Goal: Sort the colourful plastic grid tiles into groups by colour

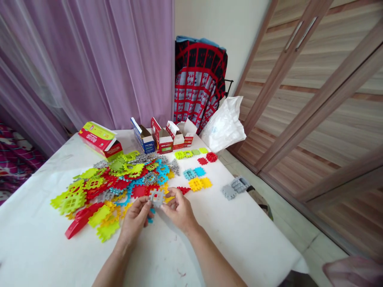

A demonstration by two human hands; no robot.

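Between my two hands is a grey interlocking plastic building tile point(156, 197) with toothed edges and an opening in its middle. My left hand point(136, 215) pinches its left side, and my right hand point(179, 209) grips its right side. Just beyond them spreads a mixed pile of such tiles point(119, 185) in green, red, blue, yellow and grey. Small sets lie apart at the right: green tiles point(191, 153), red tiles point(212, 157), light blue tiles point(194, 172), yellow tiles point(200, 183) and grey tiles point(235, 187).
Several opened small boxes point(161, 139) stand at the table's back edge, with a larger red and green box point(100, 139) lying to their left. A white plastic bag point(226, 125) is at the back right corner. The white table point(239, 239) ends at the right before a wooden wardrobe point(317, 99).
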